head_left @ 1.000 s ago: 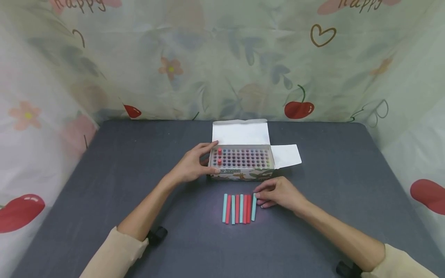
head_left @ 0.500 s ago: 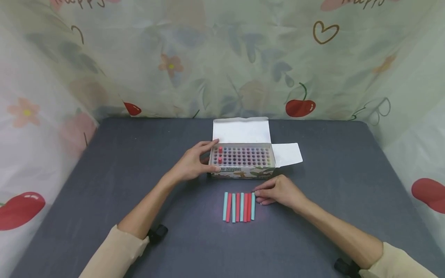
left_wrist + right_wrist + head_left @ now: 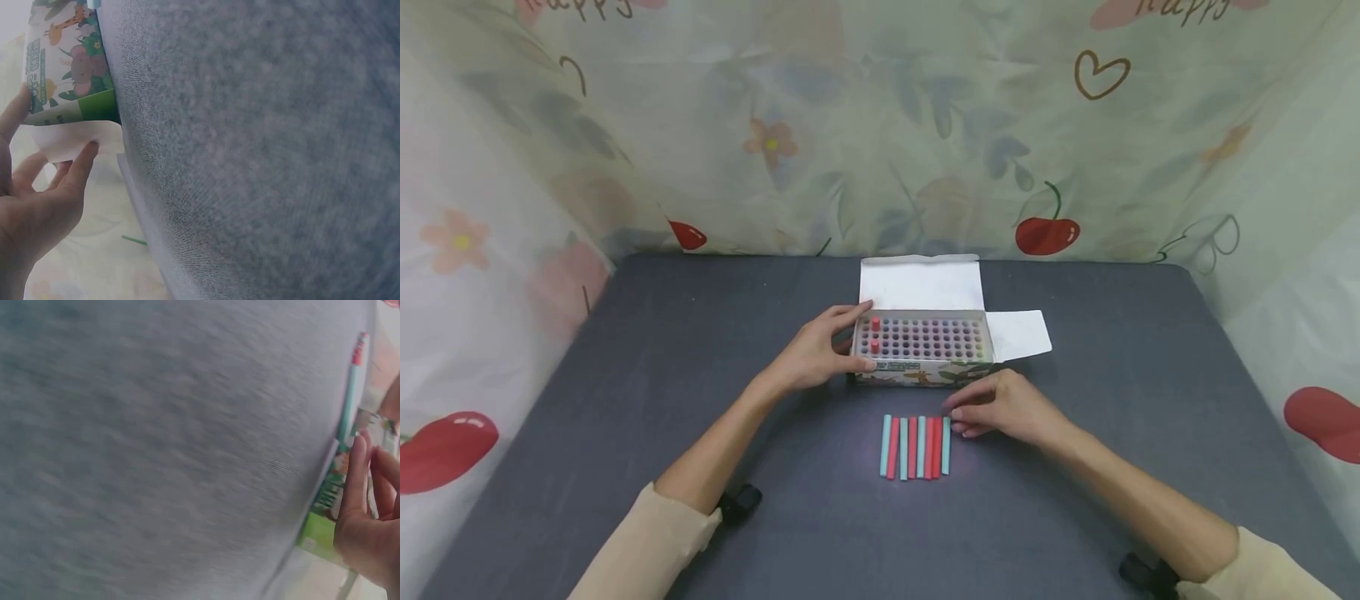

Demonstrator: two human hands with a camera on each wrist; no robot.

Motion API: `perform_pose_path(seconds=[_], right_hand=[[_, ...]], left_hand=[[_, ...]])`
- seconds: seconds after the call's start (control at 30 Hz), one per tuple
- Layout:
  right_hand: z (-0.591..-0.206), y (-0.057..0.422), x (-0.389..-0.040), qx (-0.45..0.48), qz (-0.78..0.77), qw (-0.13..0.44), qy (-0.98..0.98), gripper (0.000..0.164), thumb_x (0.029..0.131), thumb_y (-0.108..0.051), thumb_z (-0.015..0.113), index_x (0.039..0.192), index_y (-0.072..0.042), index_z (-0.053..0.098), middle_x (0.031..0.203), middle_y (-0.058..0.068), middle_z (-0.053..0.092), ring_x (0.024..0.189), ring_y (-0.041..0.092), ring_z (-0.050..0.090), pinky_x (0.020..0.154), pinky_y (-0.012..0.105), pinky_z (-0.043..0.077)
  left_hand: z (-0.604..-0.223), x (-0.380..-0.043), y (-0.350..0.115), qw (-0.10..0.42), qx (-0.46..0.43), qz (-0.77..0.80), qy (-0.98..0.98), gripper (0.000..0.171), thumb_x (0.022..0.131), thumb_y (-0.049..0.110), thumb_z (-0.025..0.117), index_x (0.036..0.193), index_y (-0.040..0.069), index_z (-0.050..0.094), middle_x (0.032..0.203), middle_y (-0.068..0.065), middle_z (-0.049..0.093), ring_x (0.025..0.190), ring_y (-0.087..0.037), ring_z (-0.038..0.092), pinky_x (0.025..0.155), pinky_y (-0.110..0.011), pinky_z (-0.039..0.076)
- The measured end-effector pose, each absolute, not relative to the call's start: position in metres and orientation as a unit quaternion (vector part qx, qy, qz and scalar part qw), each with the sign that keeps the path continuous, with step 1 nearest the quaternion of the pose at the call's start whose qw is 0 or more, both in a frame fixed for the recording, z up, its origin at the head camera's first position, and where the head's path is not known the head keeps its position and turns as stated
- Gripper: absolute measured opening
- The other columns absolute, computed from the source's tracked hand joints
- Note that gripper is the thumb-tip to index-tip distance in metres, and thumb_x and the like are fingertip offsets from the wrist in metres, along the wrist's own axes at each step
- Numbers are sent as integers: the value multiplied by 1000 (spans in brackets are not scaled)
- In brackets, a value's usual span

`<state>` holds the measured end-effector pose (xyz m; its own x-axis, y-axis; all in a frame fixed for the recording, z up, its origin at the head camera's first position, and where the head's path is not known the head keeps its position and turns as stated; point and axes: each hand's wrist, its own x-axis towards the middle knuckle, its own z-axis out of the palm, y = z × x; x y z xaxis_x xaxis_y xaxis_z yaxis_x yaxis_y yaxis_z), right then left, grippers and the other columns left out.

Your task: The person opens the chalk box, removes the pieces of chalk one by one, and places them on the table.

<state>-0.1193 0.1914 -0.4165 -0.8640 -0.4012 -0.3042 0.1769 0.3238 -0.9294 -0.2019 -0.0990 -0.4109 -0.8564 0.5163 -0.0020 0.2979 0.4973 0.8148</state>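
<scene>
A chalk box (image 3: 925,373) printed with animals lies with its lid up, showing a holed insert (image 3: 936,337). Two red chalk sticks (image 3: 875,324) poke up from holes near its left end. My left hand (image 3: 812,350) holds that end, thumb at the front edge and fingers toward the back. In front of the box lie several teal and red chalk sticks (image 3: 913,447) side by side. My right hand (image 3: 1007,407) is at the far end of the rightmost teal chalk stick (image 3: 946,450), its fingers fairly straight; contact is hard to make out.
The white lid (image 3: 921,283) stands up behind the box, and a white side flap (image 3: 1019,335) sticks out to the right. Dark grey cloth (image 3: 760,517) covers the table. A patterned curtain (image 3: 820,125) hangs behind and on both sides.
The rightmost teal chalk stick, slanted and apart a second ago, has moved left and straightened against the row. My right hand has then shifted slightly away toward the box. My left hand stays put.
</scene>
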Motion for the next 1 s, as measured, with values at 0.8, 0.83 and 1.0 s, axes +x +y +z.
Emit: perform_pose_path(seconds=[0.8,0.83,1.0], right_hand=[[-358,161,-141,-157,-587,186,772,26,83,-4,66,106,5,64,97,23,63,83,36,62,72,44,55],[-356,160,-142,-158,-588,184,772,26,83,-4,66,106,6,64,97,24,63,82,37,62,72,43,55],[-353,155,-146,-170,-578,157,782,24,82,-5,67,105,5,65,94,20,64,80,36,62,71,43,55]], left_hand=[[-413,-203,-99,126,237,467,843,83,72,26,78,142,29,32,133,-1,36,125,-15,35,95,-29,43],[-413,-203,-99,126,237,467,842,83,72,25,78,142,29,32,133,-1,36,125,-16,35,96,-29,43],[-413,-203,-99,129,238,469,841,83,73,25,77,142,29,32,133,-1,35,126,-16,35,96,-30,43]])
